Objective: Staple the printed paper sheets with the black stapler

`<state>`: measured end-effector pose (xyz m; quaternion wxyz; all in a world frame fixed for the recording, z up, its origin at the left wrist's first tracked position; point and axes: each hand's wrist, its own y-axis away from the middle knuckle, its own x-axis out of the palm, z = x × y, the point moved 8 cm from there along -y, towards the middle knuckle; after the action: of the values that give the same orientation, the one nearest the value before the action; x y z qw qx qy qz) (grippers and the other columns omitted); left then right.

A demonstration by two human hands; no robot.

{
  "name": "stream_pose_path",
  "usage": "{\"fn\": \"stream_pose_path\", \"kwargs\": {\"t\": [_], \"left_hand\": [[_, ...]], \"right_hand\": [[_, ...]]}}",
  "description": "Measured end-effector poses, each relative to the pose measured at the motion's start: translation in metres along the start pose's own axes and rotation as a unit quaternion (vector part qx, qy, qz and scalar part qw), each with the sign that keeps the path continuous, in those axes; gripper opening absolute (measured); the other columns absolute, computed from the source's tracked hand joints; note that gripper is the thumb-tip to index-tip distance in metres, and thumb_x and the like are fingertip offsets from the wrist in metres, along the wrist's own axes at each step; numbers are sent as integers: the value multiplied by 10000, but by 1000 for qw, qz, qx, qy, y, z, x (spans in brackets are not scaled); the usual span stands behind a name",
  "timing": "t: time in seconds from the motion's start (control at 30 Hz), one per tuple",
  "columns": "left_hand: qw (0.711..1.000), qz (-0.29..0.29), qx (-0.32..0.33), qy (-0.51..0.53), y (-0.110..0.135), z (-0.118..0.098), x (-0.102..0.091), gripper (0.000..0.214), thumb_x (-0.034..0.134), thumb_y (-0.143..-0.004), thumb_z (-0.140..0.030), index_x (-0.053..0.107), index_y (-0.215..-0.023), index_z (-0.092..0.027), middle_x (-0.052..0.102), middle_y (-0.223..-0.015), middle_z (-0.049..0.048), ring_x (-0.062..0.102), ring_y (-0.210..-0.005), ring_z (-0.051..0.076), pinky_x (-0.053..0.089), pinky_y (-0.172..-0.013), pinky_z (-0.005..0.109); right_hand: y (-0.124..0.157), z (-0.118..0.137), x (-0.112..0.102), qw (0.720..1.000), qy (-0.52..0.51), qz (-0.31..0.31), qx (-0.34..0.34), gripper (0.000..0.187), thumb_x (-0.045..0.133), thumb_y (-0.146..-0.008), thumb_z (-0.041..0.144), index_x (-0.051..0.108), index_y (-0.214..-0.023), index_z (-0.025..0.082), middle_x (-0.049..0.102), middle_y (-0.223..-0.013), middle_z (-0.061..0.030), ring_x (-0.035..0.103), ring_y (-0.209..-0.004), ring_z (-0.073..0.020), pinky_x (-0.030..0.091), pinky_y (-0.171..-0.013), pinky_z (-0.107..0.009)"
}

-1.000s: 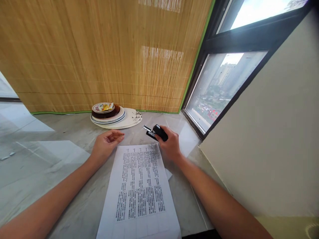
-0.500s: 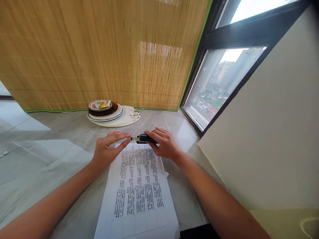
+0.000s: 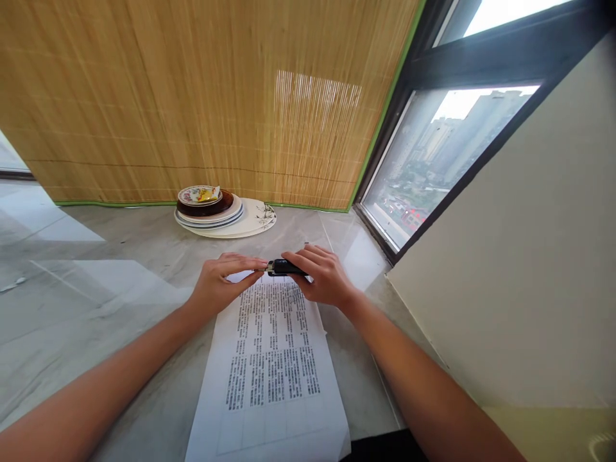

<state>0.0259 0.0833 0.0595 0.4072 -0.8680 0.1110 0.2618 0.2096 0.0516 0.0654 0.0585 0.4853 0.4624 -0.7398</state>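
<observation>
A small black stapler (image 3: 283, 267) is held level just above the top edge of a printed sheet of paper (image 3: 260, 430). My right hand (image 3: 323, 274) is wrapped around its black body from the right. From the left, my left hand (image 3: 225, 280) pinches the metal part at its other end between thumb and fingers. A short stretch of bright metal shows between the left fingertips and the black body. The paper lies lengthwise towards me, with dense rows of print, and both hands hover over its far end.
A stack of plates (image 3: 212, 218) stands on the marble-patterned surface (image 3: 129, 234), topped by a small yellow packet (image 3: 208, 194). Behind it hangs a bamboo blind (image 3: 183, 96). To the right are a dark-framed window (image 3: 414, 167) and a pale wall (image 3: 534, 244).
My left hand has moved right, towards the black body of the stapler, and less of the metal part sticks out. My right hand keeps its grip. The view has shifted slightly.
</observation>
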Motion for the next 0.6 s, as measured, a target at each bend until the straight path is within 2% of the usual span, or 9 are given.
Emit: {"fn": "stream_pose_path", "kwargs": {"t": [0.17, 0.37, 0.53, 0.6], "left_hand": [[999, 13, -6, -37, 2, 6, 2, 184, 687, -932, -411, 797, -1047, -318, 818, -1066, 11, 770, -1001, 233, 561, -985, 439], [995, 67, 11, -70, 3, 16, 3, 210, 643, -961, -438, 789, -1076, -342, 806, -1123, 12, 756, -1045, 231, 466, -1112, 465], [993, 106, 38, -41, 3, 13, 2, 225, 567, -1011, -348, 789, -1051, -357, 799, -1150, 2, 747, -1067, 213, 423, -1149, 469], [995, 92, 41, -17, 3, 8, 1, 204, 586, -1004, -338, 788, -1026, -356, 807, -1110, -2, 751, -1038, 213, 445, -1131, 468]], "right_hand": [[1, 0, 2, 1000, -7, 14, 11, 332, 521, -1005, 253, 588, -1329, 229, 747, -1052, -73, 644, -918, -220, 507, -857, -392], [3, -9, -1, 998, -48, -15, 26, 325, 565, -985, 264, 608, -1303, 215, 742, -1025, -72, 643, -907, -215, 513, -856, -373], [5, -19, -5, 991, -118, -13, 55, 294, 624, -958, 293, 647, -1243, 226, 738, -1002, -58, 652, -890, -198, 524, -848, -346], [5, -17, -5, 988, -144, -3, 59, 279, 639, -951, 302, 662, -1221, 234, 740, -994, -50, 661, -887, -193, 528, -846, -339]]}}
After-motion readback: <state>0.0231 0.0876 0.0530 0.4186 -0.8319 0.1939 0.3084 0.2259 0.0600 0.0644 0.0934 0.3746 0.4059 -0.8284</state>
